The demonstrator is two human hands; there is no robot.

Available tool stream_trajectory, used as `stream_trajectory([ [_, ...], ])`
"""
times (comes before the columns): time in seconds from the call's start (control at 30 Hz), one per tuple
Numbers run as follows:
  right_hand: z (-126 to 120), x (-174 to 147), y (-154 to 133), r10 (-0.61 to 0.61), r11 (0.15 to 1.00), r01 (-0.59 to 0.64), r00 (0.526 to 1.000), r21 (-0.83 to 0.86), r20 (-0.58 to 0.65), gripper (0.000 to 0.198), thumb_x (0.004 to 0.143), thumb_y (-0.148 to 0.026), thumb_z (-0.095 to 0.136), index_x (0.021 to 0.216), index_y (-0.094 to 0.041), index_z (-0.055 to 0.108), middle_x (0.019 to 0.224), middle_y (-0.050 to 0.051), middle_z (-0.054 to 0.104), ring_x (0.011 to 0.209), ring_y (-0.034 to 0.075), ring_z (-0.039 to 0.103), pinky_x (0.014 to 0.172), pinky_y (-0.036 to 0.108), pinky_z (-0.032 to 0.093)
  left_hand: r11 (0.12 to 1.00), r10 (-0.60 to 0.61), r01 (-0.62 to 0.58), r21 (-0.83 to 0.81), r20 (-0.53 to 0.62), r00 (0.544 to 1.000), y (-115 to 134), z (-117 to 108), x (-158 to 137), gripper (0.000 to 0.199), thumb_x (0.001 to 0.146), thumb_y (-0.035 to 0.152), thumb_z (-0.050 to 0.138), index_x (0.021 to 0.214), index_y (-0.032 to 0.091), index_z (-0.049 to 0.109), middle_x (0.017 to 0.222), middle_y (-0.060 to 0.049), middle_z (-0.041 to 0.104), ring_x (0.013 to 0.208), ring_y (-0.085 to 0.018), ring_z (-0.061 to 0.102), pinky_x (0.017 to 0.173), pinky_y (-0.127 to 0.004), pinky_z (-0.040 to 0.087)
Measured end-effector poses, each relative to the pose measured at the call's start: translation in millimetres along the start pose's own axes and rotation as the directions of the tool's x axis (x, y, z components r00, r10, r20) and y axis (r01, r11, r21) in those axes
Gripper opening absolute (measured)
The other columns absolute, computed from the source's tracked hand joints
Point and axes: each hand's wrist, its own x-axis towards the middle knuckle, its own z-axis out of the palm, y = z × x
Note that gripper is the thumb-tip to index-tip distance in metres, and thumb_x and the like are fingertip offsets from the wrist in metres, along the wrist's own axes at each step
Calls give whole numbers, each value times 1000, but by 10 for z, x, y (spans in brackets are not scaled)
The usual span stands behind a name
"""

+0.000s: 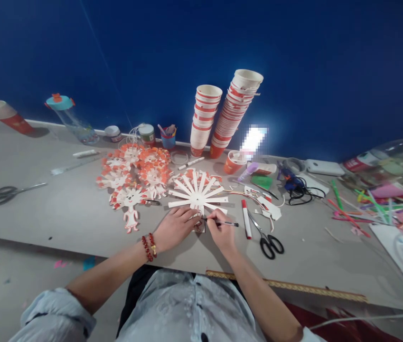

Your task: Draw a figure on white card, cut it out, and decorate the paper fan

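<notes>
A white paper cutout (197, 198) with strips fanning out like rays lies on the table in front of me. Dark lines are drawn on its lower strip. My left hand (177, 227) lies flat over its lower left part, fingers stretched out. Pinched in my right hand (221, 232) is a pen (229, 223), its tip at the drawn strip. To the right lie a red and white marker (246, 219) and black-handled scissors (271, 244). A finished-looking paper figure (130, 206) with orange-tipped rays rests at the left, beside a pile of similar figures (151, 166).
Two tall stacks of paper cups (203, 121) stand by the blue wall. A clear bottle (75, 121) and more scissors (16, 191) are at the left. A glue gun (292, 183), paper scraps (265, 204) and plastic bottles (386, 159) crowd the right.
</notes>
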Motion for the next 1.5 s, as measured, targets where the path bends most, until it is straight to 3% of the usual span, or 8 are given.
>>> stream_trajectory([
  [1.23, -7, -19, -20, 51, 996, -49, 998, 71, -37, 15, 80, -20, 48, 65, -22, 50, 53, -6, 43, 47, 12, 38, 45, 22, 29, 1000, 3, -3, -6, -23, 1000, -2, 6, 3, 34, 100, 28, 46, 134, 23, 51, 134, -6, 57, 124, -22, 48, 100, -37, 38],
  [1.5, -5, 2, -6, 16, 1000, -16, 1000, -8, 14, 14, 79, -19, 48, 65, -22, 51, 56, -5, 47, 50, 13, 43, 49, 23, 33, 1000, 0, 0, -24, -7, 1000, -7, -16, 4, 37, 101, 28, 45, 137, 23, 49, 135, -6, 57, 124, -22, 48, 100, -37, 38],
])
